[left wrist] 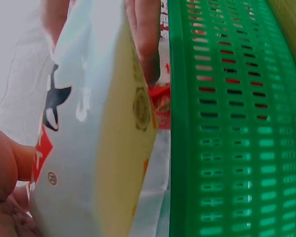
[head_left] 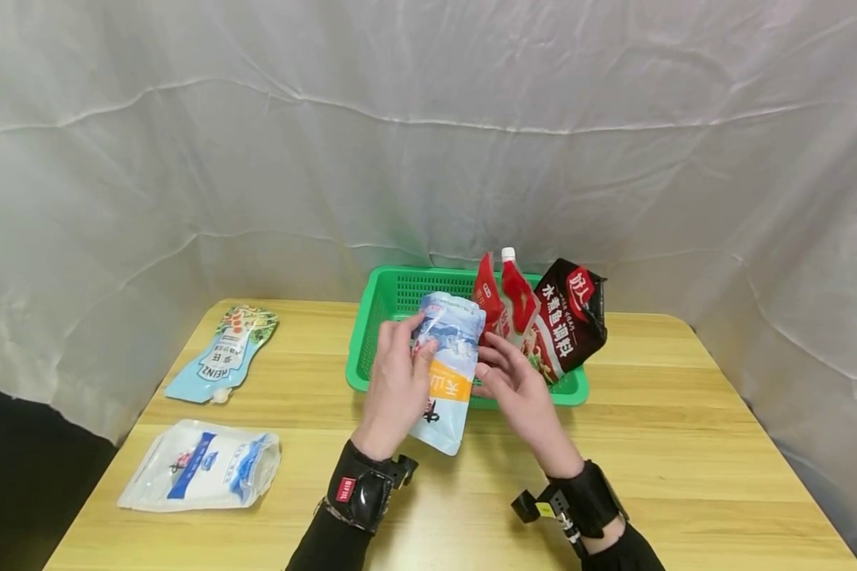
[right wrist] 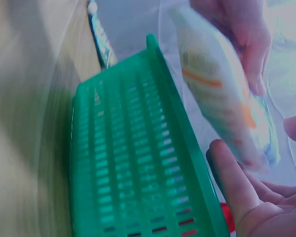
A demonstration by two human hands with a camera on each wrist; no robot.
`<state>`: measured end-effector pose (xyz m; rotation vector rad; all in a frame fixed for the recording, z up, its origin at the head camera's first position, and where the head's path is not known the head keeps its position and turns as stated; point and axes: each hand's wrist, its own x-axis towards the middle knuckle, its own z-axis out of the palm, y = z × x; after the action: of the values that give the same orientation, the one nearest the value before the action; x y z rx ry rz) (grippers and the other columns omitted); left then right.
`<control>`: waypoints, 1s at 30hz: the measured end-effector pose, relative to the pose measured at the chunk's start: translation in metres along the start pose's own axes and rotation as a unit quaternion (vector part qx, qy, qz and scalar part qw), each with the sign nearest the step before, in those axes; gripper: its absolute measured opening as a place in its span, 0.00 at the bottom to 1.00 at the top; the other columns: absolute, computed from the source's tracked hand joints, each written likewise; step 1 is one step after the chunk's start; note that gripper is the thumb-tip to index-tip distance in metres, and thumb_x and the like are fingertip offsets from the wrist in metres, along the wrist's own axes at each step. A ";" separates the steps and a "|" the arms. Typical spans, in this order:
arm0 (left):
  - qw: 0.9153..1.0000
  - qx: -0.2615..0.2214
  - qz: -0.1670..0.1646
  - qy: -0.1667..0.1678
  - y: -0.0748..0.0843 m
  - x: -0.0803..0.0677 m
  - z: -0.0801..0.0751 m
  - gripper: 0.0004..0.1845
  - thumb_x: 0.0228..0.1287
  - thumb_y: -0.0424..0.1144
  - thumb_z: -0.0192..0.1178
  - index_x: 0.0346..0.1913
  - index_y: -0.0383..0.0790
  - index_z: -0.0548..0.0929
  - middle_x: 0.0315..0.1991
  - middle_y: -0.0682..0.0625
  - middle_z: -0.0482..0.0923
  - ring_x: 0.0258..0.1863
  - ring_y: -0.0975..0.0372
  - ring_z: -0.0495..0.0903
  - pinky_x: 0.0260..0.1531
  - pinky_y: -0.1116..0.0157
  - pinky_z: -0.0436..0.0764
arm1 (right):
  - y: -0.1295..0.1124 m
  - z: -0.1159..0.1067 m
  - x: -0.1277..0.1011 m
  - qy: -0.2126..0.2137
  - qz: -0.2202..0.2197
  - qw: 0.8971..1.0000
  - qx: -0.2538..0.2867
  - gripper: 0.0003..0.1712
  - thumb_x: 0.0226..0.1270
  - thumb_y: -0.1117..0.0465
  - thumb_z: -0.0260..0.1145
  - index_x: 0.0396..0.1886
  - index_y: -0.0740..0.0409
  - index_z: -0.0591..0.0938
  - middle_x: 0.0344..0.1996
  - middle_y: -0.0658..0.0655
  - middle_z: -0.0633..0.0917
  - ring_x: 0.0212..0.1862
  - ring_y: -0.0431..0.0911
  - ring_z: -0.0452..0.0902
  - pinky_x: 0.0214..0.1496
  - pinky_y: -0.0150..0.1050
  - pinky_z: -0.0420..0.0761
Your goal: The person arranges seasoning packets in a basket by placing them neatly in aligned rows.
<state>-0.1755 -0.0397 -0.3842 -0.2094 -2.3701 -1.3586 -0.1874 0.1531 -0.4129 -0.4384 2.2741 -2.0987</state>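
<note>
Over the near edge of the green basket [head_left: 360,349], the left hand [head_left: 397,385] grips a pale blue and orange pouch [head_left: 446,373], fingers curled round its left side and thumb across its front, so that the pouch hangs upright above the table with its top against the basket's front wall. The right hand [head_left: 516,381] sits just beside the pouch's right edge, fingers loosely spread and relaxed, touching it or nearly so; the head view does not settle which. From the right wrist view, that palm [right wrist: 266,207] lies open beneath the blurred pouch [right wrist: 222,94]. Inside the basket stand two red spouted sachets [head_left: 503,297] and a dark packet [head_left: 570,321] leaning against its right side. Well apart on the wooden table [head_left: 685,444], to the left, lie a light blue spouted pouch [head_left: 227,353] and a clear bag with a blue label [head_left: 201,466].
</note>
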 end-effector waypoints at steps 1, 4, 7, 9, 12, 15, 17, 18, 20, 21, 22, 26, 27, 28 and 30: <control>1.000 -0.001 0.000 -0.002 0.001 0.000 0.001 0.24 0.79 0.38 0.57 0.72 0.34 0.71 0.54 0.41 0.69 0.38 0.57 0.72 0.33 0.65 0.74 | -0.001 0.001 0.000 0.000 0.009 1.000 0.002 0.35 0.80 0.63 0.61 0.80 0.64 0.61 0.68 0.71 0.75 0.54 0.43 0.84 0.52 0.45 0.88; 1.000 -0.007 0.002 -0.006 0.004 -0.001 0.004 0.24 0.79 0.38 0.57 0.72 0.33 0.71 0.54 0.41 0.69 0.39 0.57 0.72 0.33 0.65 0.75 | -0.002 0.004 -0.001 0.004 0.035 0.999 0.007 0.37 0.80 0.62 0.61 0.81 0.63 0.59 0.69 0.71 0.74 0.56 0.51 0.84 0.49 0.43 0.89; 1.000 -0.012 0.007 -0.009 0.006 -0.001 0.006 0.24 0.80 0.37 0.56 0.72 0.33 0.71 0.54 0.40 0.69 0.38 0.58 0.72 0.33 0.65 0.76 | -0.001 0.008 -0.001 0.006 0.046 0.999 0.011 0.39 0.79 0.62 0.61 0.82 0.65 0.55 0.72 0.72 0.71 0.58 0.60 0.83 0.48 0.40 0.89; 1.000 -0.014 0.012 -0.009 0.006 -0.002 0.008 0.24 0.79 0.37 0.56 0.72 0.33 0.70 0.54 0.40 0.69 0.39 0.58 0.72 0.33 0.65 0.77 | 0.001 0.010 -0.002 0.004 0.052 0.998 0.020 0.41 0.79 0.62 0.61 0.83 0.65 0.53 0.74 0.71 0.69 0.59 0.61 0.82 0.50 0.42 0.88; 1.000 -0.014 0.015 -0.009 0.006 -0.003 0.009 0.24 0.79 0.37 0.56 0.73 0.32 0.70 0.54 0.40 0.69 0.40 0.58 0.72 0.34 0.65 0.78 | 0.003 0.012 -0.003 0.003 0.057 0.998 0.031 0.42 0.79 0.62 0.62 0.83 0.64 0.53 0.75 0.69 0.69 0.61 0.61 0.82 0.53 0.42 0.87; 1.000 -0.014 0.012 -0.012 0.007 -0.003 0.010 0.25 0.79 0.38 0.56 0.73 0.33 0.69 0.55 0.40 0.69 0.41 0.58 0.72 0.34 0.65 0.78 | 0.004 0.013 -0.003 0.006 0.057 0.998 0.036 0.42 0.78 0.64 0.63 0.83 0.64 0.53 0.74 0.69 0.70 0.62 0.61 0.81 0.53 0.42 0.87; 1.000 -0.015 0.009 -0.015 0.007 -0.004 0.008 0.25 0.79 0.38 0.57 0.73 0.33 0.69 0.56 0.40 0.69 0.42 0.57 0.73 0.35 0.64 0.79 | 0.003 0.013 -0.004 0.011 0.051 0.998 0.032 0.42 0.77 0.65 0.64 0.82 0.66 0.54 0.73 0.70 0.71 0.61 0.60 0.82 0.52 0.41 0.88; 1.000 -0.016 0.007 -0.017 0.007 -0.004 0.007 0.25 0.79 0.38 0.57 0.73 0.34 0.69 0.56 0.40 0.69 0.43 0.57 0.73 0.37 0.63 0.80 | 0.003 0.014 -0.004 0.013 0.047 0.998 0.031 0.41 0.77 0.66 0.64 0.82 0.67 0.55 0.72 0.71 0.72 0.60 0.60 0.83 0.52 0.40 0.88; 1.000 -0.018 0.006 -0.022 0.007 -0.004 0.005 0.26 0.78 0.39 0.59 0.73 0.34 0.70 0.58 0.40 0.69 0.45 0.56 0.74 0.38 0.61 0.81 | 0.002 0.014 -0.004 0.019 0.041 0.999 0.028 0.40 0.76 0.68 0.64 0.81 0.69 0.56 0.70 0.73 0.73 0.59 0.60 0.83 0.51 0.39 0.88; 1.000 -0.017 0.005 -0.025 0.007 -0.004 0.004 0.26 0.78 0.39 0.60 0.73 0.35 0.70 0.58 0.40 0.69 0.47 0.55 0.75 0.40 0.60 0.82 | 0.001 0.014 -0.004 0.020 0.038 0.999 0.027 0.40 0.76 0.69 0.64 0.81 0.70 0.57 0.69 0.74 0.73 0.58 0.59 0.84 0.51 0.39 0.88; 0.999 -0.016 0.003 -0.028 0.007 -0.004 0.003 0.27 0.77 0.40 0.61 0.73 0.35 0.70 0.59 0.40 0.69 0.48 0.55 0.75 0.42 0.60 0.82 | 0.000 0.014 -0.004 0.021 0.037 0.999 0.028 0.40 0.75 0.70 0.64 0.80 0.70 0.57 0.69 0.74 0.74 0.58 0.59 0.84 0.52 0.38 0.87; 0.999 -0.006 -0.007 -0.048 0.006 -0.001 -0.004 0.29 0.74 0.43 0.65 0.72 0.38 0.71 0.59 0.41 0.70 0.48 0.55 0.75 0.40 0.59 0.82 | -0.002 0.011 -0.005 0.026 0.033 0.999 0.029 0.40 0.74 0.73 0.64 0.80 0.70 0.58 0.67 0.75 0.75 0.57 0.56 0.85 0.52 0.38 0.87; 0.998 -0.004 -0.009 -0.054 0.005 -0.001 -0.005 0.30 0.73 0.44 0.66 0.72 0.38 0.71 0.59 0.42 0.70 0.47 0.56 0.75 0.40 0.59 0.82 | -0.003 0.010 -0.005 0.026 0.032 0.999 0.029 0.40 0.74 0.73 0.64 0.80 0.70 0.58 0.66 0.75 0.75 0.57 0.55 0.85 0.53 0.38 0.87; 0.998 -0.003 -0.013 -0.061 0.005 0.000 -0.007 0.30 0.73 0.45 0.66 0.72 0.39 0.71 0.58 0.43 0.70 0.46 0.56 0.75 0.39 0.60 0.82 | -0.004 0.009 -0.005 0.027 0.031 0.999 0.027 0.39 0.74 0.74 0.63 0.80 0.71 0.58 0.66 0.75 0.75 0.56 0.54 0.85 0.53 0.38 0.87; 0.997 -0.007 -0.019 -0.074 0.004 0.001 -0.011 0.29 0.73 0.47 0.66 0.71 0.41 0.72 0.58 0.46 0.70 0.45 0.58 0.76 0.37 0.61 0.82 | -0.006 0.006 -0.005 0.026 0.029 0.999 0.023 0.39 0.74 0.74 0.63 0.80 0.71 0.58 0.65 0.76 0.76 0.56 0.52 0.85 0.53 0.37 0.87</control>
<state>-0.1726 -0.0474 -0.3758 -0.2792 -2.4962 -1.4235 -0.1805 0.1481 -0.4088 -0.3159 2.2314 -2.1547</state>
